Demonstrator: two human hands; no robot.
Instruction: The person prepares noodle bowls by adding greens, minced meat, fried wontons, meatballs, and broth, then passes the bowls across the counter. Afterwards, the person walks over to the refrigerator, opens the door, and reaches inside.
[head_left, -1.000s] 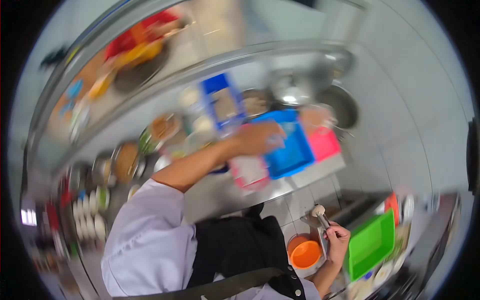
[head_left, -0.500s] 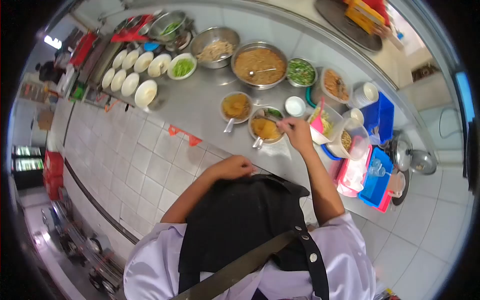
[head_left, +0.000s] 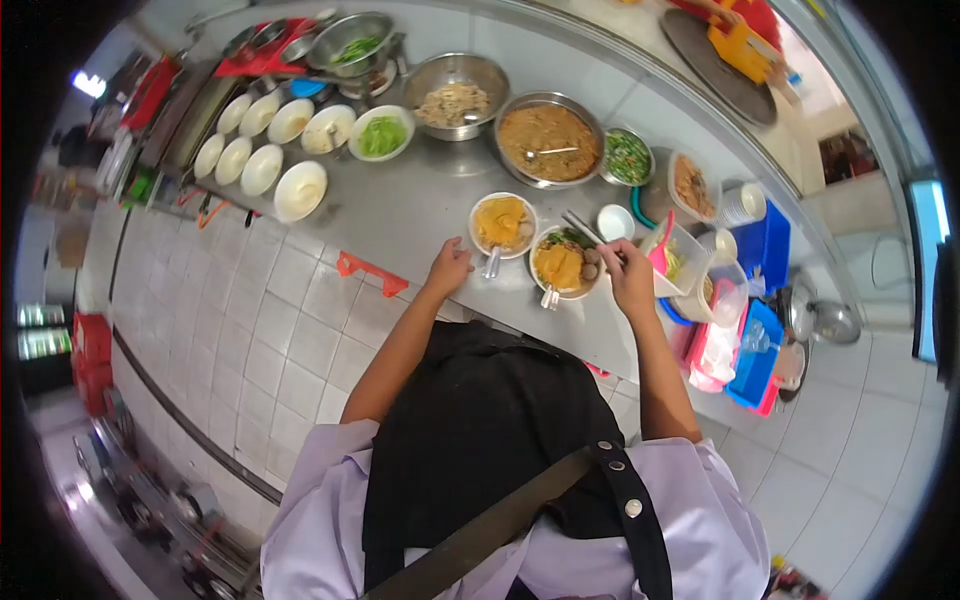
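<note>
My right hand (head_left: 630, 275) grips a pair of metal tongs (head_left: 583, 227), held above the right edge of a bowl of food (head_left: 560, 264). That bowl has a yellow-orange topping, greens and round brown meatballs, with a spoon handle sticking out towards me. Left of it stands a second bowl (head_left: 503, 222) with a similar yellow-orange topping and its own spoon. My left hand (head_left: 452, 267) is just left of the second bowl, apart from it, fingers loosely spread and holding nothing.
Large steel bowls (head_left: 550, 137) of food line the back of the steel counter (head_left: 410, 215). Several white bowls (head_left: 262, 168) stand at the left. A small white cup (head_left: 615, 222), plastic tubs (head_left: 695, 255) and blue trays (head_left: 752, 352) crowd the right. Another person's hand (head_left: 780, 72) shows beyond the glass.
My left hand has moved up from the counter's front edge towards the left bowl, and its fingers have opened. The tongs have lifted from the right bowl's middle, uncovering meatballs and greens.
</note>
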